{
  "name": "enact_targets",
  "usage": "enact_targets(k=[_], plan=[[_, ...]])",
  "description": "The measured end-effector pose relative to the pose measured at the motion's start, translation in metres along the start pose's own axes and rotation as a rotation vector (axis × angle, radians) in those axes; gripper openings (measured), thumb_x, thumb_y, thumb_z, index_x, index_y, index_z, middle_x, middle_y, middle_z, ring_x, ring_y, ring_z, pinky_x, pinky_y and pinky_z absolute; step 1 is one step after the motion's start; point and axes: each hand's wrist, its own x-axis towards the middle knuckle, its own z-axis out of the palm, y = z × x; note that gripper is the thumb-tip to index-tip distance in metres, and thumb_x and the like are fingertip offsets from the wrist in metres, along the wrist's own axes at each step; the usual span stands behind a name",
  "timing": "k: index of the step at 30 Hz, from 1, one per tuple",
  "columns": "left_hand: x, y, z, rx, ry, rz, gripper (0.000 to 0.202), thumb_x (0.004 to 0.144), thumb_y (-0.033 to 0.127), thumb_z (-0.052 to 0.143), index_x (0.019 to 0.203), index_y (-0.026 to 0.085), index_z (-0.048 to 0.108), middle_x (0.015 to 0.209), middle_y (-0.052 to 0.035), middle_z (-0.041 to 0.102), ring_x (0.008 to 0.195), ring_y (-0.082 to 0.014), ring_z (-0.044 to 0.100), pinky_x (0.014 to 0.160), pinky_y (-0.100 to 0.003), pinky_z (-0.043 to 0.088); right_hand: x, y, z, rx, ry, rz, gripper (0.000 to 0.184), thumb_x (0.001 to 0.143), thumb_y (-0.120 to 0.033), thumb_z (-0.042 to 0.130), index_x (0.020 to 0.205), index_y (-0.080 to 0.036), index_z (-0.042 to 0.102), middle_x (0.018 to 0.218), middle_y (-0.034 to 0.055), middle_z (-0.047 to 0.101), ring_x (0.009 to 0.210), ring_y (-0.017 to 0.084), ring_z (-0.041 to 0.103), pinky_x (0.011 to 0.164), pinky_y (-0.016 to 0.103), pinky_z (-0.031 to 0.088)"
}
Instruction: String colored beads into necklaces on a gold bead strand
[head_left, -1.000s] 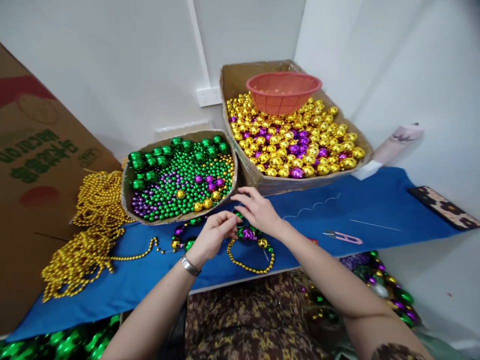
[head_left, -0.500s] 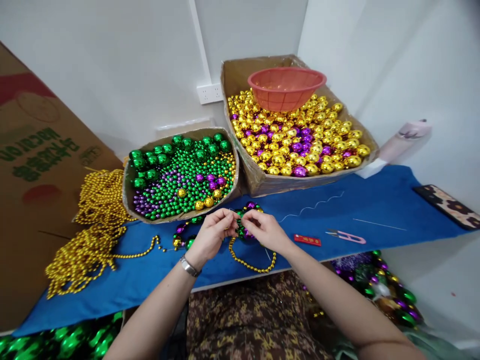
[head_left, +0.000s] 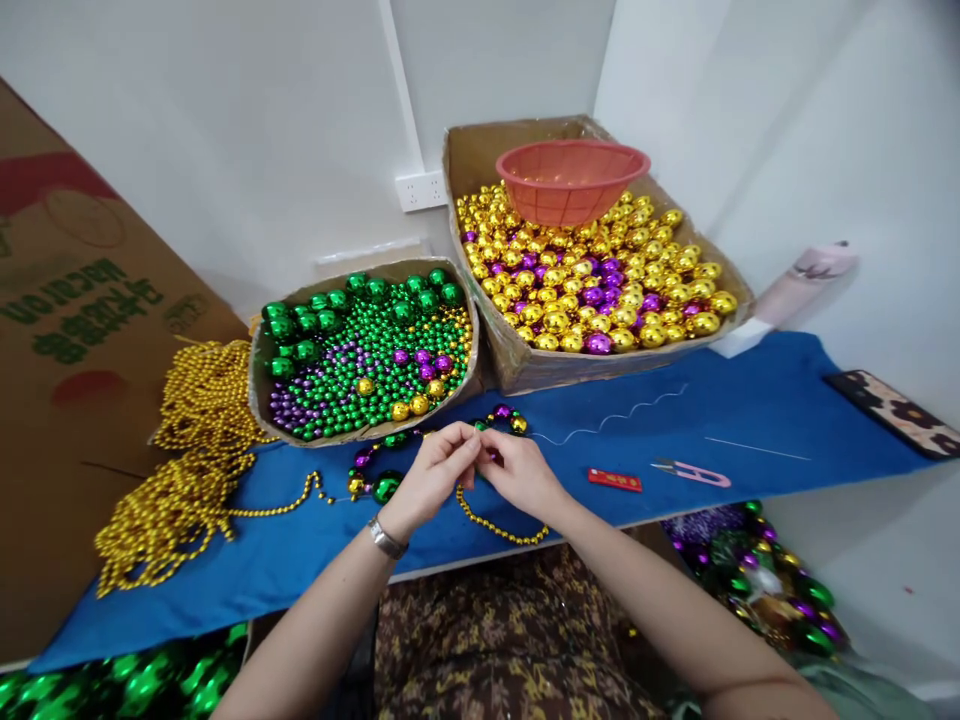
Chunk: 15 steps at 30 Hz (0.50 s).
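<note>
My left hand (head_left: 441,468) and my right hand (head_left: 519,472) meet above the blue cloth, thumbs and fingers pinched together on a bead string. A green bead (head_left: 480,427) of it peeks out at the fingertips; the rest of the grip is hidden. Around the hands lies a necklace of mixed beads, with a large green ball (head_left: 387,487) on the left and a purple bead (head_left: 502,411) behind. A loop of small gold beads (head_left: 499,528) hangs below the right hand. From the necklace a thin wavy thread (head_left: 600,422) trails off to the right.
Behind stand a carton of green and purple beads (head_left: 259,400) and a larger carton of gold balls (head_left: 510,375) with a red basket (head_left: 570,185). Gold bead strands (head_left: 169,500) lie left. Rightward are a red packet (head_left: 615,479), pink thread snips (head_left: 694,473), a needle (head_left: 757,448) and a phone (head_left: 896,410).
My two hands have closed in on each other, so their fingertips now touch. The beads that showed between and under them are mostly covered.
</note>
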Motion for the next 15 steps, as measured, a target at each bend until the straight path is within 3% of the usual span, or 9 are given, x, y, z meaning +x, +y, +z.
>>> enact_targets(k=[4,7,11,15], plan=[[-0.001,-0.002,-0.002,-0.071,0.079,0.009,0.024,0.082,0.039,0.059,0.084,0.015,0.061,0.065,0.0013,0.057,0.048,-0.0064,0.049,0.048,-0.02,0.038,0.0,0.004,-0.004,-0.109,0.075,-0.044,0.014,0.089,-0.026,0.05,0.083,-0.021,0.062,0.081,0.0021,0.062,0.074,0.014,0.057,0.066,0.024,0.039],[0.0,-0.003,-0.008,-0.098,0.138,0.013,0.024,0.082,0.038,0.06,0.087,0.015,0.061,0.069,0.0002,0.059,0.049,-0.0068,0.05,0.05,-0.021,0.041,-0.002,0.006,-0.017,-0.044,0.017,-0.066,0.019,0.088,-0.033,0.053,0.078,-0.021,0.062,0.075,0.0008,0.06,0.069,0.013,0.055,0.063,0.023,0.038],[0.001,-0.002,-0.017,-0.009,0.16,0.045,0.025,0.083,0.039,0.058,0.087,0.015,0.061,0.068,0.0001,0.058,0.052,-0.008,0.052,0.053,-0.022,0.044,-0.005,0.011,-0.028,0.212,-0.038,0.001,0.025,0.09,-0.039,0.049,0.076,-0.019,0.057,0.067,-0.0015,0.055,0.061,0.011,0.051,0.058,0.023,0.038],[-0.001,-0.002,-0.022,0.095,0.171,0.067,0.025,0.084,0.039,0.057,0.087,0.014,0.061,0.069,0.0,0.059,0.055,-0.0086,0.054,0.054,-0.022,0.044,-0.006,0.016,-0.021,0.476,-0.022,0.109,0.028,0.093,-0.042,0.04,0.083,-0.019,0.052,0.066,-0.0021,0.055,0.059,0.011,0.051,0.055,0.022,0.04]])
